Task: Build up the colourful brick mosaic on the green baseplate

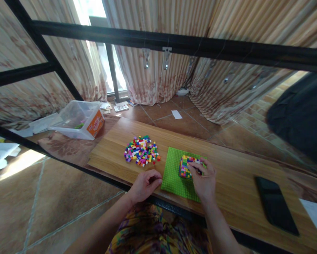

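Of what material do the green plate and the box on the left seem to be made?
Green plate: probably plastic, fairly matte, judging by its uniform colour and studded surface. Box: likely clear plastic, rather glossy, since it is see-through; its orange panel may be printed paper.

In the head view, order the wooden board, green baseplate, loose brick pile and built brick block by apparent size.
1. wooden board
2. green baseplate
3. loose brick pile
4. built brick block, partly hidden by the right hand
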`<state>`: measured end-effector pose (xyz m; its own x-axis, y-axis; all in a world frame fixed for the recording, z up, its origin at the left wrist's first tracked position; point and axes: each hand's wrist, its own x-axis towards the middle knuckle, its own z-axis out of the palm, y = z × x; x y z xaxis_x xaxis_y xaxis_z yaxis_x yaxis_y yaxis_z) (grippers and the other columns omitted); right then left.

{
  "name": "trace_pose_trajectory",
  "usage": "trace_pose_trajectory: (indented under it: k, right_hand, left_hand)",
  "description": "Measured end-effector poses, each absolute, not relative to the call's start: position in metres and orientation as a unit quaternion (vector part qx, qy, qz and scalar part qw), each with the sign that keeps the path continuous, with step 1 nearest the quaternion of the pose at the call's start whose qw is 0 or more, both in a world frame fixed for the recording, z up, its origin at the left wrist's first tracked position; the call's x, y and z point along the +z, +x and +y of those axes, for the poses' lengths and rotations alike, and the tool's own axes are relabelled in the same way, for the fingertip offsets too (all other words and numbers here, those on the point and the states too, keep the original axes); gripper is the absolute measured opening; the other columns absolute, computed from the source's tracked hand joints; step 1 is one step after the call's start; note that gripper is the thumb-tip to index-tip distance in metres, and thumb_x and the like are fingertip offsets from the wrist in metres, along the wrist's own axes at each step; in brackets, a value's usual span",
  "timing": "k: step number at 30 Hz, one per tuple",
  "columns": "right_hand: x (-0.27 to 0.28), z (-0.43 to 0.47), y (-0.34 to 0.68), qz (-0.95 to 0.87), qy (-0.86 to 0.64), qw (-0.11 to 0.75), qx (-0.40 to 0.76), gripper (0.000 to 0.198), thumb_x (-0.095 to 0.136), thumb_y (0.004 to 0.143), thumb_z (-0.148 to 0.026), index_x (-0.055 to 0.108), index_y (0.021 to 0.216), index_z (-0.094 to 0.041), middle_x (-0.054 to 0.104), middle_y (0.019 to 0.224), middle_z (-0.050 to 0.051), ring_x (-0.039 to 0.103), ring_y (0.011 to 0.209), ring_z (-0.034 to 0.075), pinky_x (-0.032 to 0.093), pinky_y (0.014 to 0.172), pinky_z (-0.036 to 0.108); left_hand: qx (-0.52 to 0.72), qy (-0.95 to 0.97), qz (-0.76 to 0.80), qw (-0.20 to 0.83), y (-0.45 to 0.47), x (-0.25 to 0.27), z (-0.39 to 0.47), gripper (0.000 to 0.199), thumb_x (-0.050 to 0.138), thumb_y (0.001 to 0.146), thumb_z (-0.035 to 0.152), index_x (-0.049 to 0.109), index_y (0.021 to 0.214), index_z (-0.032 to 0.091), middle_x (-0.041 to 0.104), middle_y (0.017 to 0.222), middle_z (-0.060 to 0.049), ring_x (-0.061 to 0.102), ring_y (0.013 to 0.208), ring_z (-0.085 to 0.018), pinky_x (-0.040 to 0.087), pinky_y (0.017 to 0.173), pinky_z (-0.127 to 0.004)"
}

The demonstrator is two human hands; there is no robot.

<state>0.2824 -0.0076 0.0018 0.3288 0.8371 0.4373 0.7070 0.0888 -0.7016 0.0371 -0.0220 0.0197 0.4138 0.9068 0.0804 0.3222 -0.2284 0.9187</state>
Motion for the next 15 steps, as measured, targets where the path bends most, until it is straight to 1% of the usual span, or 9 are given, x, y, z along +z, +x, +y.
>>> trace_pose_trajectory:
  k: [8, 15]
  right_hand:
    - [0.0034, -0.0035, 0.2764, -0.514, -0.667, 0.519, 0.144, 0.022, 0.068, 0.073, -0.042, 0.074, 0.077, -0.021, 0.055, 0.114, 0.009, 0.054, 0.103, 0.022, 0.042, 0.093, 0.041]
    - [0.0036, -0.0015, 0.2763, -0.495, -0.675, 0.521, 0.167, 0.021, 0.069, 0.070, -0.040, 0.073, 0.075, -0.020, 0.053, 0.112, 0.008, 0.054, 0.103, 0.022, 0.043, 0.092, 0.040]
  left_hand:
    - [0.325, 0.717, 0.430, 0.442, 0.0372, 0.0190, -0.0227, 0.015, 0.053, 0.089, 0.025, 0.061, 0.080, 0.016, 0.062, 0.077, -0.002, 0.056, 0.073, -0.014, 0.043, 0.070, -0.023]
    - [0.325, 0.719, 0.427, 0.441, 0.0372, 0.0156, -0.0220, 0.014, 0.054, 0.089, 0.023, 0.061, 0.079, 0.015, 0.061, 0.076, -0.002, 0.055, 0.073, -0.013, 0.043, 0.071, -0.023]
